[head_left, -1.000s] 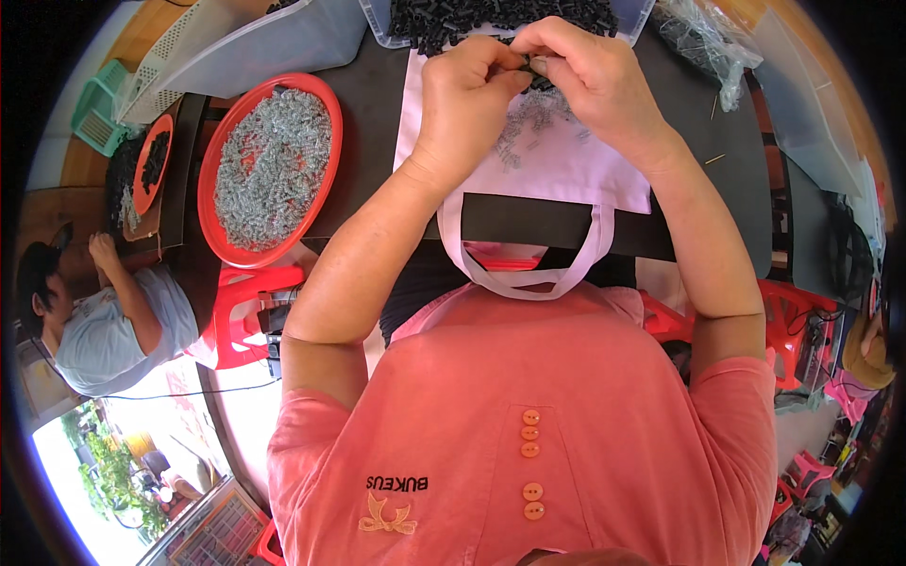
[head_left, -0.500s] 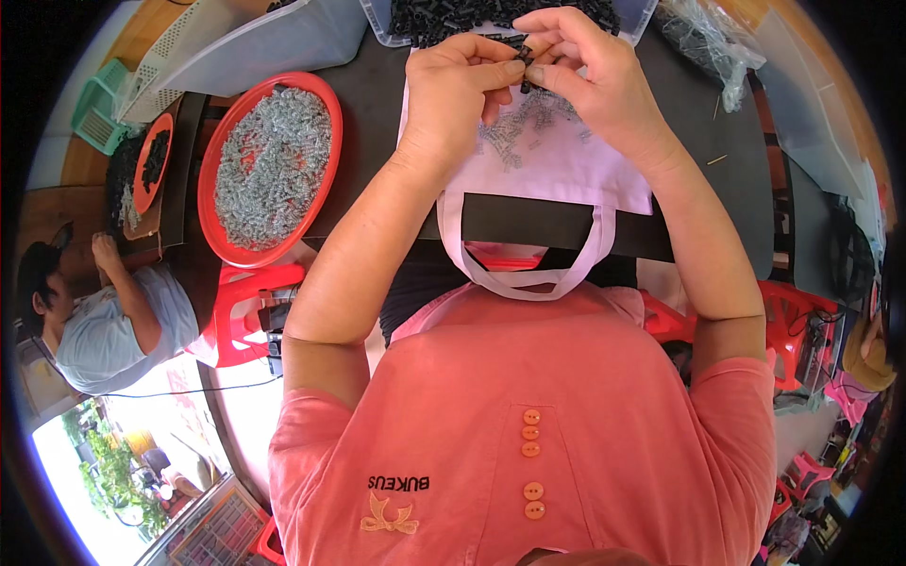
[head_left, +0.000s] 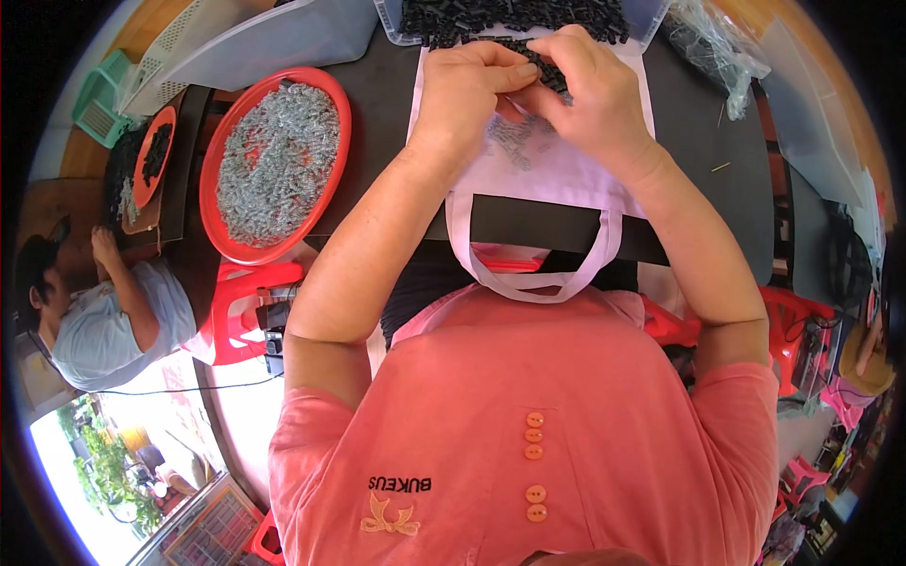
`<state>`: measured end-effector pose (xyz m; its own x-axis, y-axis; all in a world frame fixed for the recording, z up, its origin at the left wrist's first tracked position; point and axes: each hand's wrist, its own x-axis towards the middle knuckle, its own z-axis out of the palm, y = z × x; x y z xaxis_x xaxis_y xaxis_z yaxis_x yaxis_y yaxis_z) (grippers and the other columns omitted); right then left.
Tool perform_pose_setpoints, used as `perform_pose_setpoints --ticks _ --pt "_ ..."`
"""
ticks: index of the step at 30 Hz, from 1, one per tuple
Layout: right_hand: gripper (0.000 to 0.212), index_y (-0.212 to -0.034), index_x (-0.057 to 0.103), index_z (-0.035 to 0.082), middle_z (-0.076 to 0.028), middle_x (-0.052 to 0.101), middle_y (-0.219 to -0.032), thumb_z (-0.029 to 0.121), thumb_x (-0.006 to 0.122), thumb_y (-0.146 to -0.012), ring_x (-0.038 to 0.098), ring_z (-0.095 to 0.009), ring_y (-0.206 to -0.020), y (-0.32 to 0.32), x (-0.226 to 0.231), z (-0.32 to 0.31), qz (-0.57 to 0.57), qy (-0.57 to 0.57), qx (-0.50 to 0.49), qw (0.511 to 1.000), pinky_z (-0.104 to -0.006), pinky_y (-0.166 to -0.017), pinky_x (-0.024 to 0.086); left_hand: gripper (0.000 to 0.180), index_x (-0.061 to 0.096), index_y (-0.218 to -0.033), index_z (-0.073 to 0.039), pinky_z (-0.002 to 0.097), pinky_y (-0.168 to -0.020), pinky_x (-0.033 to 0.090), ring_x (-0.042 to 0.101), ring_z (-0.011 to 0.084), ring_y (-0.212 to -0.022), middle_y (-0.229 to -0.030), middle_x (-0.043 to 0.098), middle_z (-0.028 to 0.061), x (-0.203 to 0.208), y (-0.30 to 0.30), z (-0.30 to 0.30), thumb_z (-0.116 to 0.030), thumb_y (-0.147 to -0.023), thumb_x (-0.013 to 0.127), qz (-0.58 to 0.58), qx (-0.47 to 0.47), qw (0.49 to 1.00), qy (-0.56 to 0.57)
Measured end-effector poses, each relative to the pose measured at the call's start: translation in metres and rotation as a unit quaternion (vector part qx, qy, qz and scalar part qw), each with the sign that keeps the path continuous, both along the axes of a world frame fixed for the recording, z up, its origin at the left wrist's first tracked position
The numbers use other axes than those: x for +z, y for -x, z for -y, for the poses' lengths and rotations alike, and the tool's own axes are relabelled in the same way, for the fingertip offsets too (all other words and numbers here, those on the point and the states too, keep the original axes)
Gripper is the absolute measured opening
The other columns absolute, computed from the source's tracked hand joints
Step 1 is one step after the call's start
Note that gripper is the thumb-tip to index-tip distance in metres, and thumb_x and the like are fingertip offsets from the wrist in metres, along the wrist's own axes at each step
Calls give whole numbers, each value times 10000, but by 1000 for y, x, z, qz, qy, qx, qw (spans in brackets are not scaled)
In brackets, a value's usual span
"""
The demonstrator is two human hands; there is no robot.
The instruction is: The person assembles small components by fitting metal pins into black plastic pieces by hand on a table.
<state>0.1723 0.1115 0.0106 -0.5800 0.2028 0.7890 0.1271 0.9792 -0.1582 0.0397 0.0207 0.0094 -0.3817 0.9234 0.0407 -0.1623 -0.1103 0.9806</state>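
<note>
My left hand and my right hand meet over a pale pink cloth bag, just below a clear bin. Both are closed, thumbs and fingers pinching around a small black tube-like part, mostly hidden by the fingers. Several more black parts lie on the cloth behind and between my hands. Under my wrists, small silvery clear pieces are scattered on the bag. At the far edge, the clear plastic bin holds a heap of black tube-like parts.
A red round tray full of silvery pieces stands left on the dark table. A clear bin is behind it, a plastic bag at far right. Another person sits at the left near an orange tray.
Both hands have moved slightly down and closer over the bag, turning so the black part is now more covered by the fingers. The whole view has shifted a little.
</note>
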Motion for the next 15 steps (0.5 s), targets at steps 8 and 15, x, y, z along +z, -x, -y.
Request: perform_pose_setpoints --ticks 8,15 --pt "239 -730 494 96 -59 478 -660 131 711 -638 541 -240 -556 6 1 5 -34 -97 -7 995 -358 -482 428 68 640 -757 44 281 -411 464 601 186 -511 -661 635 111 2 -8 3 -9 -796 657 90 21 996 -10" --pt "245 -785 523 80 -68 499 -665 115 727 -654 543 -247 -543 -1 -6 6 -33 -88 9 996 -353 -488 423 62 635 -730 37 283 -423 462 592 181 -512 -657 634 117 6 -12 7 -3 -769 662 120 -17 993 1"
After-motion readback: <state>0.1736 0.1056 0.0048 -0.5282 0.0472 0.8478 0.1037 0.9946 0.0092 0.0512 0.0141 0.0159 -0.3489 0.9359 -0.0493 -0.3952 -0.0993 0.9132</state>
